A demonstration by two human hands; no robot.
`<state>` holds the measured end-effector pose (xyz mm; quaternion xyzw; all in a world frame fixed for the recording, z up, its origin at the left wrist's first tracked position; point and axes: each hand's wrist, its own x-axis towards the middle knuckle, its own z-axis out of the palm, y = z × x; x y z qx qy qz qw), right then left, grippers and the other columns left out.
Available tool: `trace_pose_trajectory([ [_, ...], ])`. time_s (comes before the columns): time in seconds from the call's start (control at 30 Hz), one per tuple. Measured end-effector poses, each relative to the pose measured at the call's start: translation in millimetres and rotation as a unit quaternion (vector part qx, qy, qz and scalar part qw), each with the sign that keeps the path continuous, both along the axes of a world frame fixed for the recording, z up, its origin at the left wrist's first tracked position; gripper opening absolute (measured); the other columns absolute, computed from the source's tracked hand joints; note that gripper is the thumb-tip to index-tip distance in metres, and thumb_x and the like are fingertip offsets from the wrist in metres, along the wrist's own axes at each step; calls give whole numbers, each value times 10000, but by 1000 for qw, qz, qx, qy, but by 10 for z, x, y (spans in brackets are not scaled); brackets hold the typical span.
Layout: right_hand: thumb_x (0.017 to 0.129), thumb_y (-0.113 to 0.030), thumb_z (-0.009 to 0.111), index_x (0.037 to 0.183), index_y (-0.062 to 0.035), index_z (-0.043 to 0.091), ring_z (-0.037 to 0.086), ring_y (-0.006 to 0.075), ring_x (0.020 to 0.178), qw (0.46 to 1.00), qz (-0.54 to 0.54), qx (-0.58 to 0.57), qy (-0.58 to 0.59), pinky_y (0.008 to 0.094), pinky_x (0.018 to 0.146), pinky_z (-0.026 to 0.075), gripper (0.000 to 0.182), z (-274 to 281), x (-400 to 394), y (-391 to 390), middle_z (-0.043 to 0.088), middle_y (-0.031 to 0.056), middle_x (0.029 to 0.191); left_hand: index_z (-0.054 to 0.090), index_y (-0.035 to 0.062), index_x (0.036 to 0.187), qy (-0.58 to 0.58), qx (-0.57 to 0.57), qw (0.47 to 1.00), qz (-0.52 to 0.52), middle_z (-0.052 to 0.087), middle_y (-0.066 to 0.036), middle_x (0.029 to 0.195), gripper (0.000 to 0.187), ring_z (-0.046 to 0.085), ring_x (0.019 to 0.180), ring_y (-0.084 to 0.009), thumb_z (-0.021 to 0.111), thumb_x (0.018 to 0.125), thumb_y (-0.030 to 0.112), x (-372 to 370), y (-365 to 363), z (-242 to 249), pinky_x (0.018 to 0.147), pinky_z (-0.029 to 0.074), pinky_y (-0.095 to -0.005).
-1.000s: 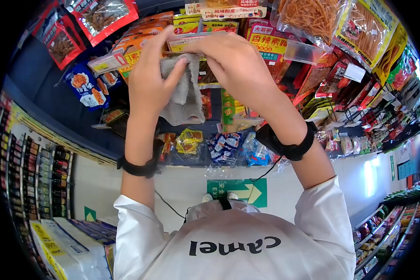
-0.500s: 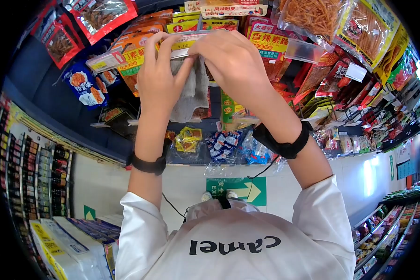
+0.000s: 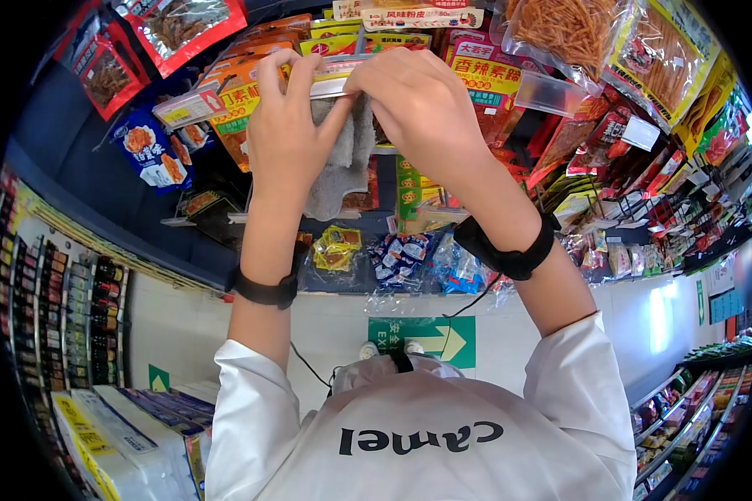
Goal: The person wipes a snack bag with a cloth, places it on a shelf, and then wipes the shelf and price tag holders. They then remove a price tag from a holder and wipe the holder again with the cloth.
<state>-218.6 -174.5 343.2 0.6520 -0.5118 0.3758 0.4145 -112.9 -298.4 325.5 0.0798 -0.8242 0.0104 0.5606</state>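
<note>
My left hand [image 3: 288, 125] pinches the left part of a clear price tag holder [image 3: 332, 83], its thumb underneath and fingers over the top. At the holder's right end, my right hand [image 3: 430, 104] is bent over with its fingertips closed on the edge. A grey cloth [image 3: 342, 167] hangs down between the two hands, just below the holder; its upper end is hidden behind the fingers, and I cannot tell which hand grips it. Orange snack packets [image 3: 238, 96] hang left of my left hand, and pink-and-yellow packets [image 3: 480, 75] are right of my right hand.
Another price tag holder [image 3: 188, 108] juts out at the left, and a clear one [image 3: 550, 93] at the right. A blue snack bag [image 3: 153, 150] hangs left. Small packets [image 3: 401, 255] lie on the lower shelf. A thin black cable [image 3: 468, 305] hangs from my right wristband.
The holder has tilted in my fingers, so its yellow price label shows less and a pale strip shows more. The grey cloth has shifted slightly; both hands stay at the holder.
</note>
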Motion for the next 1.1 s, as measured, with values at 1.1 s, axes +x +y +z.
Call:
trace_pose_trajectory([
  [1.1,661,-26,634,842,-53,610,596,266,818,996,-69,-53,-8,383,734,456,185,114,-68,-2,633,82,818,564,25,970,60,-21,997,-40,541,-96,1023,328,610,749,-284,727,759,215,-43,-32,-51,614,497,-356],
])
